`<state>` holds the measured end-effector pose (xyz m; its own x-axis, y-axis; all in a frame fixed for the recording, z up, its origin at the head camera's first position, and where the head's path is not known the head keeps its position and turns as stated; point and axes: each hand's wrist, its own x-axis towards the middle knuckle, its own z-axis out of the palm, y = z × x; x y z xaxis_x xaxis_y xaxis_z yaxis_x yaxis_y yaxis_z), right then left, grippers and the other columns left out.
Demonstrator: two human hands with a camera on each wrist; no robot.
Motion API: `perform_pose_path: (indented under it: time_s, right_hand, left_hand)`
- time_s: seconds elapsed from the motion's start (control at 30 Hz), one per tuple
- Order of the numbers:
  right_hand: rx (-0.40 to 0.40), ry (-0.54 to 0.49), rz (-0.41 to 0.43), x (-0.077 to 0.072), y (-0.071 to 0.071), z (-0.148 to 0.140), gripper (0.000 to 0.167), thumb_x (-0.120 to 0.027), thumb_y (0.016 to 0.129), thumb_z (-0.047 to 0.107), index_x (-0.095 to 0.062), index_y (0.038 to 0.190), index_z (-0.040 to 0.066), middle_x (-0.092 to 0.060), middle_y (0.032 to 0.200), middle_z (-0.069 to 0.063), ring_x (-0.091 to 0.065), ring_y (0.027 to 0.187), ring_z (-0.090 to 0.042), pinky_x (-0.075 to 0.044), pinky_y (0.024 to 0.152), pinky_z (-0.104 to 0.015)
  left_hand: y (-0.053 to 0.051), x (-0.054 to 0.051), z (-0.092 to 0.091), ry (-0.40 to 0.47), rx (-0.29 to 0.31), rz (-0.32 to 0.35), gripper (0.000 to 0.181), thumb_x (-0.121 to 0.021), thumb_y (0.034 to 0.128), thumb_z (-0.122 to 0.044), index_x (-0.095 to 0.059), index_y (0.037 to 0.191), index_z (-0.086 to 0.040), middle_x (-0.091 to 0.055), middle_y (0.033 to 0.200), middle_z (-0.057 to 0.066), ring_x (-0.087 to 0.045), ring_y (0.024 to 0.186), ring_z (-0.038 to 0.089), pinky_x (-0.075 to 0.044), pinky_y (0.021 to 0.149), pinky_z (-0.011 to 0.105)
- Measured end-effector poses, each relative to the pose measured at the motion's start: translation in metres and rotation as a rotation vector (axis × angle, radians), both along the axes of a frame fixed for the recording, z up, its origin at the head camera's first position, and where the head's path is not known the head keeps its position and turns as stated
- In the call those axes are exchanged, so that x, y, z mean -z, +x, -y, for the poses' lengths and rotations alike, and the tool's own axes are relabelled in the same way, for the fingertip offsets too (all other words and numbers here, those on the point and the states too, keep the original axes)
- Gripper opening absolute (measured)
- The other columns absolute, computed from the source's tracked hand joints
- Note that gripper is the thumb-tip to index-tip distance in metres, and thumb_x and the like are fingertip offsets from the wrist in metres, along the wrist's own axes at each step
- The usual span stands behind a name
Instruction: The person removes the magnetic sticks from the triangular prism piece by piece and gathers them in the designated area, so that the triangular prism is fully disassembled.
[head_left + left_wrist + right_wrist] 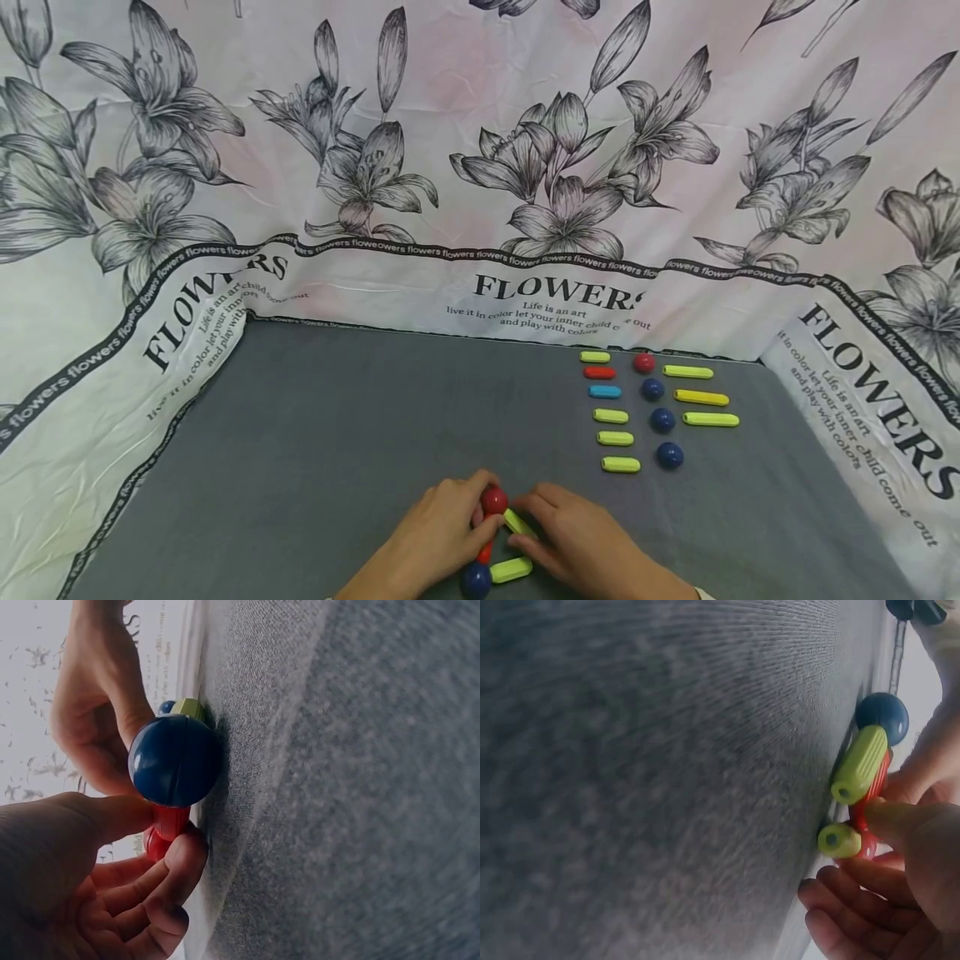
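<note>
My left hand [438,527] pinches a red rod [172,820] between thumb and fingers, its fingertips beside the red ball [494,500] at the rod's far end. A dark blue ball [476,580] sits at the near end. From the red ball a yellow-green rod [519,523] slants toward my right hand [573,533]. A second yellow-green rod [512,570] reaches sideways from the blue ball. My right hand is beside the slanted rod, thumb and fingers apart; in the right wrist view that rod's end [832,840] shows between them, and contact is unclear.
Farther right on the grey cloth [337,417] lie a column of short rods [611,416], a column of balls [662,420] and several longer rods [701,397]. Flower-printed fabric [375,283] borders the back and sides.
</note>
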<state>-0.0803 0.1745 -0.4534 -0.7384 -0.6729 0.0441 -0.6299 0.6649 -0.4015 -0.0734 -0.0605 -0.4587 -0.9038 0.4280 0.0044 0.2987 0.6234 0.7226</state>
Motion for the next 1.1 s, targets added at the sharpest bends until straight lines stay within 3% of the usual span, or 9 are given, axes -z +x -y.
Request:
perform_pose_path:
  time_s: [0.1,0.43,0.73,1.1]
  right_hand:
    - [0.003,0.016,0.042,-0.001,-0.001,0.005,0.034,-0.065,0.105,0.047,-0.071,0.124,0.020,-0.061,0.101,0.013,-0.052,0.082,0.003,-0.052,0.070,-0.025]
    - [0.039,0.069,0.061,-0.002,-0.002,0.009,0.023,-0.072,0.103,0.037,-0.072,0.120,0.022,-0.062,0.104,0.014,-0.055,0.087,0.001,-0.056,0.074,-0.029]
    - [0.053,0.045,0.084,-0.001,-0.004,0.008,0.021,-0.075,0.100,0.026,-0.072,0.120,0.022,-0.059,0.100,0.016,-0.052,0.083,0.003,-0.053,0.071,-0.027]
    - [0.034,0.057,0.002,0.001,-0.003,-0.002,0.023,-0.079,0.096,0.020,-0.072,0.118,0.024,-0.059,0.103,0.016,-0.055,0.090,0.000,-0.056,0.078,-0.029]
  left_hand:
    - [0.001,0.000,0.000,-0.007,0.001,0.001,0.028,-0.079,0.0974,-0.024,-0.068,0.121,-0.015,-0.054,0.071,-0.016,-0.051,0.055,-0.002,-0.044,0.052,0.021]
    - [0.001,0.000,0.000,-0.021,0.000,0.000,0.029,-0.079,0.0975,-0.024,-0.068,0.122,-0.015,-0.053,0.071,-0.016,-0.051,0.056,-0.002,-0.044,0.053,0.021]
    - [0.001,0.001,0.000,-0.043,-0.004,-0.012,0.031,-0.078,0.0981,-0.028,-0.067,0.124,-0.016,-0.053,0.072,-0.016,-0.050,0.057,-0.002,-0.043,0.053,0.023]
    - [0.002,0.002,-0.001,-0.056,-0.014,-0.052,0.030,-0.078,0.0979,-0.029,-0.068,0.123,-0.018,-0.052,0.071,-0.016,-0.049,0.056,-0.001,-0.042,0.052,0.023]
